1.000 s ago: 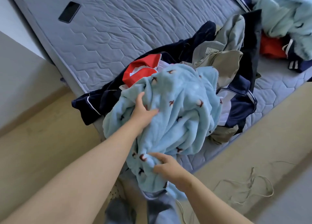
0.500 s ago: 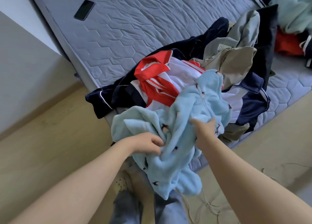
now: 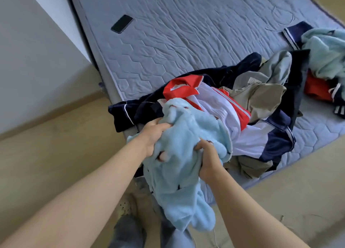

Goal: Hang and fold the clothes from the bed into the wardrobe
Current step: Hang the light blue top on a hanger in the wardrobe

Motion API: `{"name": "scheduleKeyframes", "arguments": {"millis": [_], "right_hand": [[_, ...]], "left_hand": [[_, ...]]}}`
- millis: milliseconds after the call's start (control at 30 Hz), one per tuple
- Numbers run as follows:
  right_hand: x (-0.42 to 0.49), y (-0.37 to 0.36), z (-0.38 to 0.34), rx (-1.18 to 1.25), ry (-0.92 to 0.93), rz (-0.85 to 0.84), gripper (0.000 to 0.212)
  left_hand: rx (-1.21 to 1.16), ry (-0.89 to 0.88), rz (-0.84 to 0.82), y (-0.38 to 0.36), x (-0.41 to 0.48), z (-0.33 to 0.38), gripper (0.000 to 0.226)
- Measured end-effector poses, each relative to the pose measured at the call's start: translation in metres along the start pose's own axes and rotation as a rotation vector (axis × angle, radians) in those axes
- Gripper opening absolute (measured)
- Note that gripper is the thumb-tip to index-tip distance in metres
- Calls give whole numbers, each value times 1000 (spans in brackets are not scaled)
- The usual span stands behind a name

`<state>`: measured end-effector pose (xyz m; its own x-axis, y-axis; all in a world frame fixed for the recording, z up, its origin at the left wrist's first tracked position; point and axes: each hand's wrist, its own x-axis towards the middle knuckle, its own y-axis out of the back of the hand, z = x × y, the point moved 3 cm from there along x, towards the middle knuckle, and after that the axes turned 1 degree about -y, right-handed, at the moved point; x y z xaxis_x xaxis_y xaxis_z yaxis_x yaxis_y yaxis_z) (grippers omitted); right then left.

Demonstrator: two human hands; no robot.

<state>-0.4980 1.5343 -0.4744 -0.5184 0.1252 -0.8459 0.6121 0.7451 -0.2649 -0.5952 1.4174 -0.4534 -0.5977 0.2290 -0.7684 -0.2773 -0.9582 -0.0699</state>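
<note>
In the head view, a light blue fleece garment [image 3: 179, 175] is being held at the near edge of the grey quilted mattress [image 3: 186, 38], its lower part hanging before the person's legs. Its fabric is being clenched by the left hand [image 3: 152, 138] at the upper left and grasped by the right hand [image 3: 209, 165] on the right side. Just behind, a pile of navy, red-and-white and beige clothes [image 3: 261, 102] is lying, well apart from a black phone [image 3: 122, 23].

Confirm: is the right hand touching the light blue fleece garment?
Touching. The head view shows the right hand with its fingers curled into the light blue fleece garment, bunching its fabric; the left hand grips it too.
</note>
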Motion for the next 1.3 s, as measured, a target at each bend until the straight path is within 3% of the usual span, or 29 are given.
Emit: {"name": "scheduleKeyframes", "arguments": {"millis": [100, 233, 367, 500, 567, 633, 733, 767, 900, 933, 1000, 1067, 1167, 1233, 1300], "right_hand": [[-13, -32, -19, -41, 31, -57, 14], [-41, -85, -47, -106, 212, -289, 31], [-83, -148, -58, -265, 334, -350, 67], [-133, -199, -57, -380, 482, -329, 23], [-161, -227, -53, -385, 563, -299, 11], [-194, -266, -40, -355, 599, -320, 13], [-235, -311, -22, -315, 566, -430, 19], [-252, -329, -12, -293, 549, -497, 21], [-326, -406, 43, -297, 487, -804, 42], [-342, -424, 57, -307, 471, -883, 49], [-370, -457, 85, -314, 444, -1029, 64], [-393, -483, 109, -322, 462, -1097, 71], [-423, -521, 149, -387, 393, -1246, 46], [-435, -544, 174, -369, 350, -1319, 54], [-443, -561, 198, -365, 280, -1361, 54]], "left_hand": [[-168, -82, 8, 20, -24, 20, 20], [-253, -145, -46, 39, -61, 49, 27], [-258, -279, -135, 65, -120, 77, 33], [-249, -385, -190, 117, -187, 93, 34], [-248, -461, -157, 154, -216, 98, 37], [-212, -569, -21, 199, -253, 100, 33], [-74, -700, 314, 258, -291, 102, 12], [-35, -734, 404, 282, -305, 101, 21], [95, -846, 467, 361, -368, 85, 72], [122, -883, 464, 374, -384, 83, 75], [120, -945, 532, 399, -420, 80, 50], [152, -914, 634, 420, -449, 75, 37], [253, -769, 760, 471, -478, 48, 29], [281, -732, 822, 504, -496, 25, 17], [286, -677, 979, 537, -517, 6, 26]]}}
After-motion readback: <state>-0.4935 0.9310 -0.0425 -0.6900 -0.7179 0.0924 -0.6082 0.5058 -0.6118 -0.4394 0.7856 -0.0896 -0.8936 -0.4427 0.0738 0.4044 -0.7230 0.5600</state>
